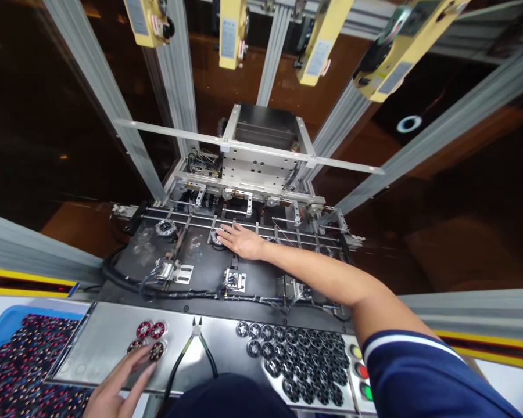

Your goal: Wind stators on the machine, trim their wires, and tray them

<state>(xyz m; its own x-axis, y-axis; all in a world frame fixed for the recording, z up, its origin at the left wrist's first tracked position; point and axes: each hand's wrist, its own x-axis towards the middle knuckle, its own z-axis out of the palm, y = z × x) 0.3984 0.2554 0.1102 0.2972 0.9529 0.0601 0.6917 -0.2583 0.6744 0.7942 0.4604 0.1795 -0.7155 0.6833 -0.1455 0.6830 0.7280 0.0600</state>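
Note:
My left hand (124, 377) is at the lower left, thumb and forefinger apart, fingertips at the edge of a small round motor stator (156, 350). That stator lies in a small cluster with other red-and-black stators (143, 330) on a metal shelf (108, 325). Farther up, my right arm stretches across the machine bed. My right hand (243, 241) has its fingers extended, over a round fixture (217, 237); the fingers partly cover it, and I cannot tell whether a part sits in it. Another round fixture (166, 228) stands to the left.
Cutting pliers (196, 331) lie on the shelf, left of rows of black stators (296, 354). A blue tray (9, 319) heaped with stators stands far left. Push buttons (361, 370) are at right. Yellow units (230, 35) hang overhead; a crossbar (265, 152) spans the frame.

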